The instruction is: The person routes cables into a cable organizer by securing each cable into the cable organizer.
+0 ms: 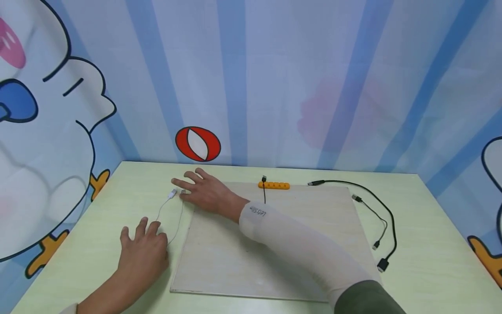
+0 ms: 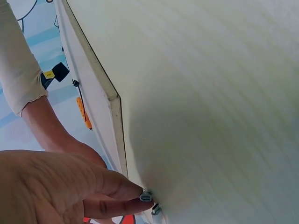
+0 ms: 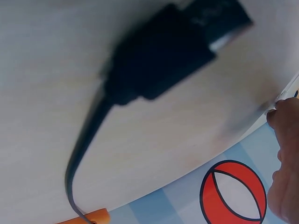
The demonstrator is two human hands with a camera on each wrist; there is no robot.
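Observation:
My left hand (image 1: 143,257) hovers low over the table left of the board. In the left wrist view its thumb and finger pinch a small metal-tipped connector (image 2: 146,198) of the thin white USB cable (image 1: 181,218). Reaching across the board's far left corner, my right hand (image 1: 205,192) has its thumb and forefinger around a small plug (image 1: 182,192) of white cable. Between the two hands lies a white USB plug (image 1: 171,195). The right wrist view shows only part of the right hand (image 3: 286,154) at its edge.
A thin pale board (image 1: 274,270) lies on the table. At its far edge sits an orange cable holder (image 1: 280,186) with a black USB plug (image 1: 264,179) in it. A thick black cable (image 1: 392,218) and a short black cable (image 1: 384,220) lie at right.

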